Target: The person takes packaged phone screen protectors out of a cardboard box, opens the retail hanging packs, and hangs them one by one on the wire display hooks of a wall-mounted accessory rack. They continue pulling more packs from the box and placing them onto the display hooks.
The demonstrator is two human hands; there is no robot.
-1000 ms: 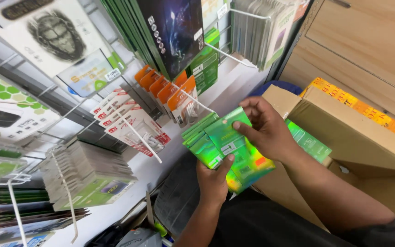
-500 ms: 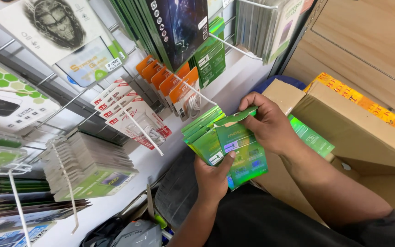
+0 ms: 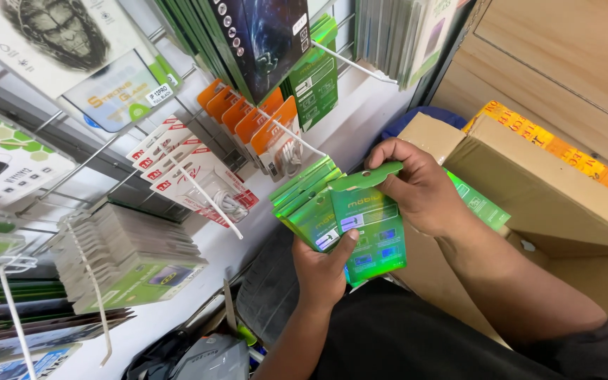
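My left hand point(image 3: 322, 271) grips a fanned stack of shiny green packets point(image 3: 311, 204) from below, thumb across the front one. My right hand point(image 3: 416, 186) pinches the hang tab at the top of the frontmost green packet point(image 3: 373, 232), holding it just in front of the stack. Both hands are close to a wall display of pegs. More green packets point(image 3: 478, 204) lie behind my right wrist, at the open cardboard box point(image 3: 550, 183).
Metal peg hooks point(image 3: 297, 137) jut from the white wall, carrying orange-carded cables point(image 3: 262, 130), red-and-white packs point(image 3: 191, 176), green boxes point(image 3: 314, 77) and a thick grey-green stack point(image 3: 131, 257). Wooden cabinet point(image 3: 571, 63) at upper right. Dark bags point(image 3: 198, 355) lie below.
Both hands have shifted slightly up and toward the pegs with the packets. My right hand has drawn the front packet's tab upward, and the fan has closed a little.
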